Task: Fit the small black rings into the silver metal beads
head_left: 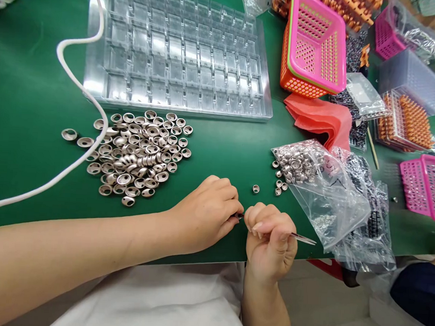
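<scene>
My left hand (213, 214) is closed in a pinch near the table's front edge. A small dark piece (238, 215) shows at its fingertips, mostly hidden by the fingers. Right beside it, my right hand (272, 239) is curled around metal tweezers (304, 239), whose slim silver end sticks out to the right. The fingertips of both hands nearly meet at the dark piece. Left of my hands lies a heap of silver metal rings (141, 151) with holes in their sides. One smaller ring (256, 189) lies just above my right hand.
A clear compartment tray (176, 107) spans the back, with a white cable (72, 77) crossing its left side. At right are a plastic bag of small rings (301, 162), red cloth (320, 117), stacked baskets (312, 83) and a pink basket (424, 186). Another person's sleeve (420, 293) shows lower right.
</scene>
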`<state>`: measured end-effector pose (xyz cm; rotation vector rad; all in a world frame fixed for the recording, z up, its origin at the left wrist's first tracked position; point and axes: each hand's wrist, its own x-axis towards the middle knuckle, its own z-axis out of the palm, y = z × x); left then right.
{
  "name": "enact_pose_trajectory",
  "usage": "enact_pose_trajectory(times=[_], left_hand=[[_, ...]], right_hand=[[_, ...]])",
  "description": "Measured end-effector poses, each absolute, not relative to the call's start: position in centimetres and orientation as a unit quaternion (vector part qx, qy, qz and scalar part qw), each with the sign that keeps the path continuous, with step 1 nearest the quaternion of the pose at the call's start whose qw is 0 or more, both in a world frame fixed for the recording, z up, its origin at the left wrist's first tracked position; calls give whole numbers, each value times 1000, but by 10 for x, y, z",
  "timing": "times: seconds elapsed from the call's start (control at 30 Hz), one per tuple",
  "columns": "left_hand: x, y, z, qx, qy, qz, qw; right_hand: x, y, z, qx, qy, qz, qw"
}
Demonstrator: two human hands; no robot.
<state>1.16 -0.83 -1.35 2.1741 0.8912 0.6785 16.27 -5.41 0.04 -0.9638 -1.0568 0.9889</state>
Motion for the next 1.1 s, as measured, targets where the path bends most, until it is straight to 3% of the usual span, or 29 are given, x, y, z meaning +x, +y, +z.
enact_pose_trajectory(times=[1.1], left_hand=[[12, -10, -17, 835, 339, 283, 329]], right_hand=[[160, -54, 3, -434, -465, 434, 639]])
